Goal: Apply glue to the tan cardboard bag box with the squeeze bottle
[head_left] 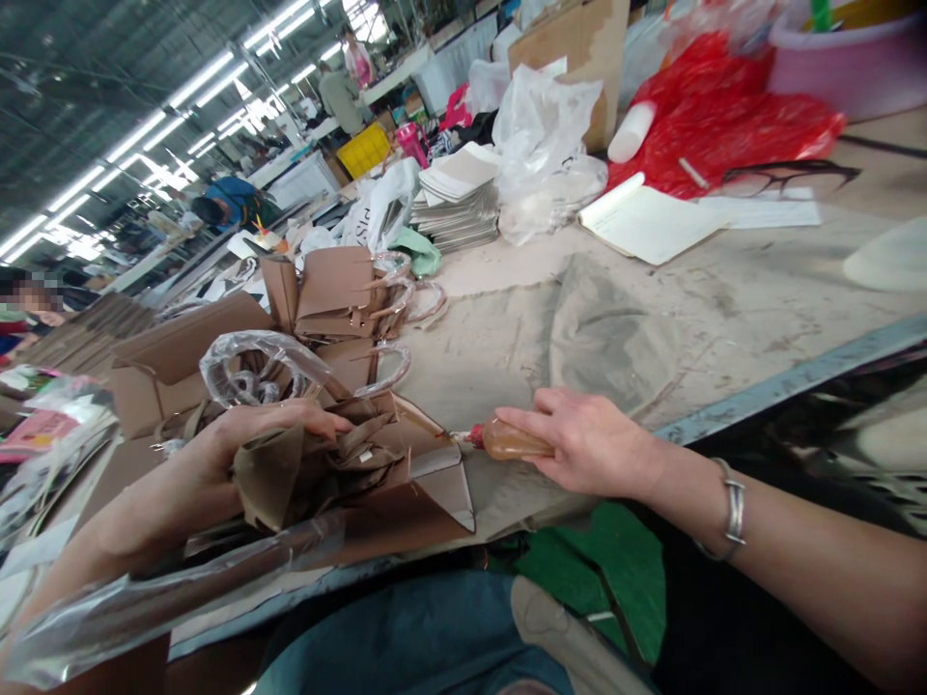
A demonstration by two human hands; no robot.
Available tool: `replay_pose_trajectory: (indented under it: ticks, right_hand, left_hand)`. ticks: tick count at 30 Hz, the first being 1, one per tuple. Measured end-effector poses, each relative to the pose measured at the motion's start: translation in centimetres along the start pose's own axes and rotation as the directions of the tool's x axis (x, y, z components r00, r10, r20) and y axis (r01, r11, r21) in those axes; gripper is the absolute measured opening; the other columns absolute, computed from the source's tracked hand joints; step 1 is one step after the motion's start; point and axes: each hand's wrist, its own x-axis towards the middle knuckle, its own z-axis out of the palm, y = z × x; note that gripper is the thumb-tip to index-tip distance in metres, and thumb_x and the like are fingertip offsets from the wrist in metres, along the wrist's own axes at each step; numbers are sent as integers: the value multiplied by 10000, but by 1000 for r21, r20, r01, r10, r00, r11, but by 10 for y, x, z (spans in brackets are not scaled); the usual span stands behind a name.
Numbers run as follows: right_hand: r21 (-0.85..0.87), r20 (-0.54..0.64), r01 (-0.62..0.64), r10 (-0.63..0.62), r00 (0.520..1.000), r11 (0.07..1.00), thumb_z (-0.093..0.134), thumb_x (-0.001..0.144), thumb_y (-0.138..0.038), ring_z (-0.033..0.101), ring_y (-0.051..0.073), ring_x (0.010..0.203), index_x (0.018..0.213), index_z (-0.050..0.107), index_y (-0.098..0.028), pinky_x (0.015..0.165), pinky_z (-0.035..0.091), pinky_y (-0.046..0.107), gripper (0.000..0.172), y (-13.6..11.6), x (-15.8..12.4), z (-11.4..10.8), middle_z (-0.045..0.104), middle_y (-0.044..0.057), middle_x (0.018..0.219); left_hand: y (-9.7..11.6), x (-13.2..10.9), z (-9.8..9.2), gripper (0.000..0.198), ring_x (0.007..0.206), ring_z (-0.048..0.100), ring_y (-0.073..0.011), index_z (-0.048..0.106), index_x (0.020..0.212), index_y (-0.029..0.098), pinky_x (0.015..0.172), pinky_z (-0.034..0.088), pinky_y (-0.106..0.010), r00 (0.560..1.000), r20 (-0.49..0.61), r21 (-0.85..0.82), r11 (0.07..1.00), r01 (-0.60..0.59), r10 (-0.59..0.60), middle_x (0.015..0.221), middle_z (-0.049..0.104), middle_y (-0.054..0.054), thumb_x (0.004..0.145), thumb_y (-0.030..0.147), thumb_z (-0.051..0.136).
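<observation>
Right hand [579,439] wrapped round a small bottle [514,441] of amber liquid, red-collared nozzle pointing left, its tip at the edge of a brown bag [402,516]. Bag lies at the near edge of the counter [485,347]. Left hand [250,425], fingers curled, grips bunched brown cloth [271,473] at the bag; fingertips partly hidden in folds. Just beyond: more brown bags [337,290], plastic-wrapped handles [217,365]. Farther right: open notepad [652,227], glasses [789,177].
</observation>
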Motion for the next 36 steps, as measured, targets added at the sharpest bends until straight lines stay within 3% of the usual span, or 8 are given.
replay_pose_trajectory:
  ticks: [4,8,13,17,22,28,36]
  right_hand:
    - [-7,43,9,-8,999,1000,614,838,-273,589,209,820,1328,595,-289,652,366,291,491,-1,-1,0,571,46,908]
    - [27,-24,5,-5,1000,1000,611,842,-301,585,203,822,1427,513,-302,678,382,292,593,2,-1,-3,572,53,956]
    - [2,8,-2,2,1000,1000,605,835,-293,593,208,826,1378,557,-301,655,371,293,545,2,4,-4,569,48,929]
    - [-26,77,-16,18,997,1000,615,815,-288,612,212,829,1315,596,-312,643,366,293,501,3,4,0,573,38,913]
    - [-25,56,-10,12,998,1000,621,804,-331,624,219,825,1342,570,-330,635,370,294,540,3,4,1,584,32,901]
    - [-43,85,-48,51,995,998,572,789,-317,634,230,774,1170,641,-300,590,335,301,387,-9,14,-5,608,42,861]
    - [43,173,-114,106,979,993,565,754,-315,633,214,731,1080,678,-332,567,309,292,345,-12,17,-14,663,21,833]
  left_hand:
    - [-18,-6,3,250,999,659,-234,599,1145,159,840,514,-293,999,48,-50,999,-3,5,1165,681,-131,901,202,568]
    - [-25,-5,5,250,1019,645,-235,590,1139,160,858,498,-283,997,64,-77,997,-27,32,1198,662,-125,890,180,603]
    - [-22,-4,4,270,907,684,-214,621,1151,181,764,519,-246,996,17,-79,993,-88,90,1121,698,-103,881,196,608]
    - [-21,-6,5,348,1009,669,-219,639,1153,196,846,501,-245,986,-40,-29,986,-165,163,1188,691,-82,817,109,654]
    - [-17,-9,11,317,992,661,-173,634,1105,223,850,482,-217,967,-104,-45,970,-239,234,1148,701,-21,831,71,586]
    - [-4,-10,9,448,1018,667,-170,557,1166,257,875,504,-203,932,44,140,922,-362,360,1188,687,-33,765,93,674]
    - [4,-12,23,316,1048,640,-138,586,1099,255,903,459,-198,940,-106,100,944,-313,323,1174,689,-20,826,100,552]
